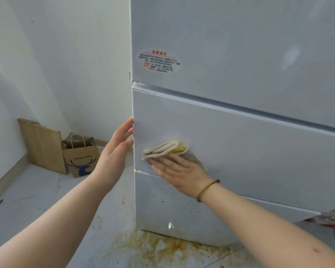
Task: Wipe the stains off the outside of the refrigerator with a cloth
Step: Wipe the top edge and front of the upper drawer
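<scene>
Head view: the right hand (179, 172) presses a folded cloth (165, 149) flat on the refrigerator (240, 142)'s middle door, fingers straight. The left hand (116, 149), fingers relaxed and empty, touches its edge. This looks like mid-wipe; the speckled lower door (172, 209) likely needs passes next. Paper bags (79, 157) stand beyond.

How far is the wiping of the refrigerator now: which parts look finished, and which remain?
Done: the upper door looks free of stains. In hand: the right hand presses the cloth flat on the middle drawer near its left edge, while the left hand touches that edge. Left: the lower drawer carries dark specks.
</scene>
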Motion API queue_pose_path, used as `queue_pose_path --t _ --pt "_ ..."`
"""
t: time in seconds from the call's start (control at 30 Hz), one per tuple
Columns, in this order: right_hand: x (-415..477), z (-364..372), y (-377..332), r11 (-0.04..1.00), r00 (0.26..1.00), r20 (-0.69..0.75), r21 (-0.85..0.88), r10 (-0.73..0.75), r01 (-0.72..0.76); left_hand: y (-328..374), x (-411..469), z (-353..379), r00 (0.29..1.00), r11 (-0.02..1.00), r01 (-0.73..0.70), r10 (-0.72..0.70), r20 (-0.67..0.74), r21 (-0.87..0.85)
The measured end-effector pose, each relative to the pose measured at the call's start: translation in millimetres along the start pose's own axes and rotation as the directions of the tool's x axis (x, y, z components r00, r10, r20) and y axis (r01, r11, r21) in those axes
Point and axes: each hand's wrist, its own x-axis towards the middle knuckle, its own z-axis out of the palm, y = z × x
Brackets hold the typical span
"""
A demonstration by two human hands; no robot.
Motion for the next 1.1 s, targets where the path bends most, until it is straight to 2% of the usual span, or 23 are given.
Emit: queue_pose_path --t 0.07,0.13,0.23,0.33,0.47,0.5,0.57,0.67,0.73,0.97,1.1 --pt "-26 -10 27 0.984 0.984 -0.115 -0.1 0.136 -0.148 -3 -2 7 0.999 1.0 0.01 -0.008 -0.045 0.03" --pt "-49 -19 40 0.945 0.968 -0.098 -0.217 0.23 -0.246 -6 -2 16 0.995 0.998 0.035 -0.03 -0.099 0.053" --pt "-66 -6 25 0.921 0.956 -0.002 -0.266 0.295 -0.285 -8 -2 27 0.984 0.997 0.045 -0.034 -0.172 0.061" --pt "-83 26 -12 0.967 0.978 0.068 -0.178 0.196 -0.182 -9 -2 36 0.973 0.993 0.037 -0.01 -0.23 0.111" --pt "-89 29 -21 0.996 0.967 0.254 0.085 0.011 -0.034 -18 -12 55 0.925 0.902 -0.035 0.192 -0.329 0.43" --pt "-92 24 -16 0.996 0.965 0.263 0.094 -0.017 -0.008 -23 -18 63 0.918 0.859 -0.073 0.256 -0.303 0.507" --pt "-105 22 -4 0.999 0.982 0.188 0.029 -0.019 0.014 -34 -29 80 0.919 0.727 -0.178 0.364 -0.151 0.663" --pt "-136 19 7 0.981 0.986 0.056 -0.126 0.159 -0.151 -58 -34 105 0.896 0.533 -0.349 0.43 0.108 0.771" --pt "-153 12 5 0.948 0.963 0.029 -0.186 0.266 -0.257 -66 -30 120 0.898 0.471 -0.362 0.408 0.165 0.804" --pt "-243 4 5 0.808 0.821 0.066 -0.233 0.568 -0.541 -73 -23 135 0.931 0.374 -0.272 0.337 0.143 0.887" --pt "-277 -2 -1 0.691 0.685 0.087 -0.105 0.723 -0.715 -70 -24 136 0.943 0.394 -0.232 0.316 0.106 0.889"
